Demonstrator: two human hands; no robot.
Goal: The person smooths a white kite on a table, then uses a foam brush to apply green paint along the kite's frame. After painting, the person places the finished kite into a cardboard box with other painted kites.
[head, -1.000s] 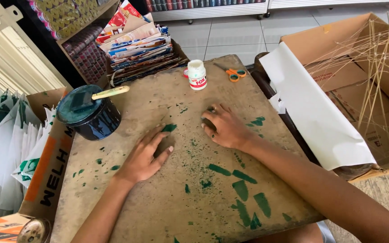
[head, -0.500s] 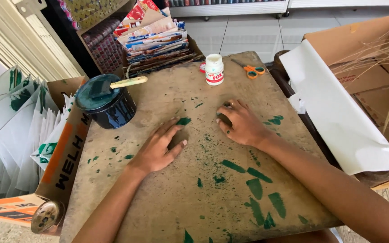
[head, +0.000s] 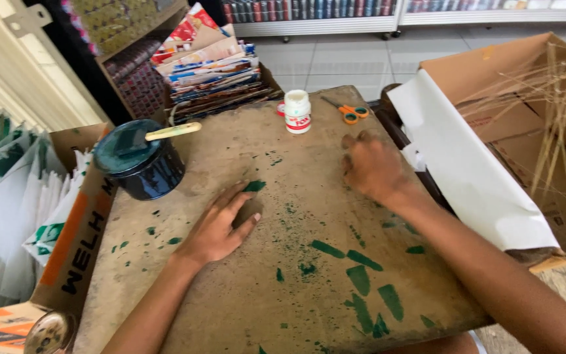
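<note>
A brown board [head: 283, 275] streaked with green paint lies in front of me. My left hand [head: 221, 226] rests flat on it, fingers slightly apart, holding nothing. My right hand [head: 371, 167] hovers near the board's right edge, fingers curled under and nothing seen in it, close to a sheet of white paper [head: 473, 177] that hangs over the side of a cardboard box. A dark blue paint pot [head: 137, 164] with a pale stick across its top stands at the left of the board.
A small white bottle [head: 297, 111] and orange scissors [head: 350, 113] lie at the board's far edge. A stack of magazines [head: 214, 69] sits behind. Thin dry sticks [head: 561, 111] fill the cardboard box [head: 525, 78] at right. White paper bags [head: 8, 196] stand at left.
My right hand has lifted off the middle of the board and moved right toward the white paper. My left hand has stayed flat in place. The view has shifted.
</note>
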